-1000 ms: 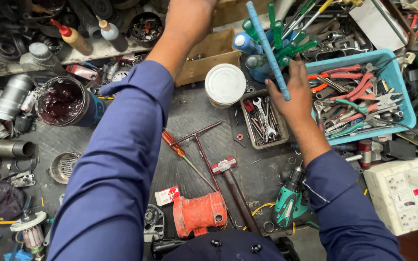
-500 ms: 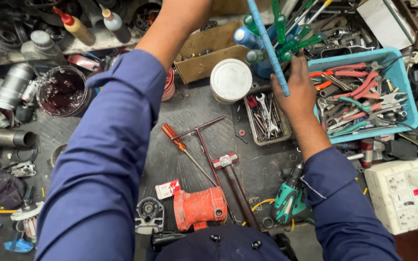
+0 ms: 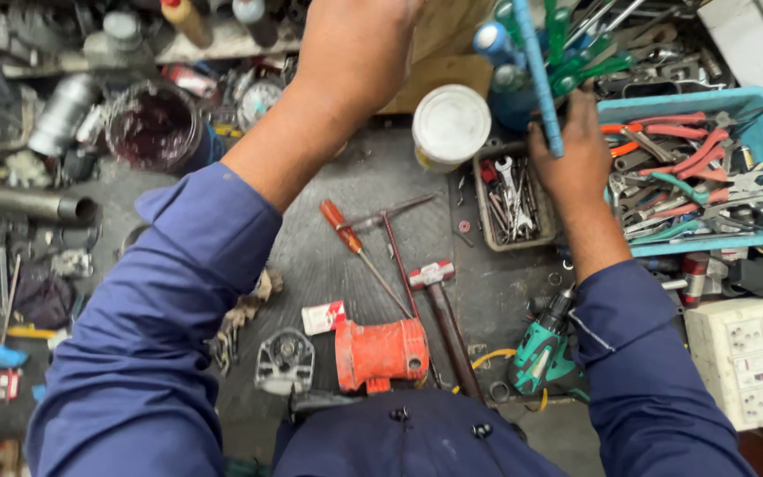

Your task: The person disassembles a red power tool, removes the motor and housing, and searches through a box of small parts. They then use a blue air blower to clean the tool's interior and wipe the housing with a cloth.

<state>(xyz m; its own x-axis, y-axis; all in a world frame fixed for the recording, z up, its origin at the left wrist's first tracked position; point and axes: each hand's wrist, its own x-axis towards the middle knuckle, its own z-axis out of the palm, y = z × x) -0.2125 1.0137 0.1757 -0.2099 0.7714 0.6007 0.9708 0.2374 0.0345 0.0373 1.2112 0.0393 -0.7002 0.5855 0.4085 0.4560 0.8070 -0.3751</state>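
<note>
While right hand (image 3: 576, 159) grips blue rod (image 3: 536, 75), left grip (image 3: 359, 44) unclear, over cluttered dark workbench (image 3: 381, 177).

Single head view, looking steeply down, close over cluttered workbench (image 3: 487, 291) (far edge probably cropped).

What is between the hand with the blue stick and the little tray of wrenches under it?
Nothing visible. The right hand grips the blue rod upright, just beside the small tray of wrenches; only bare space lies between them. The white-lidded jar stands off to the tray's other side.
</note>
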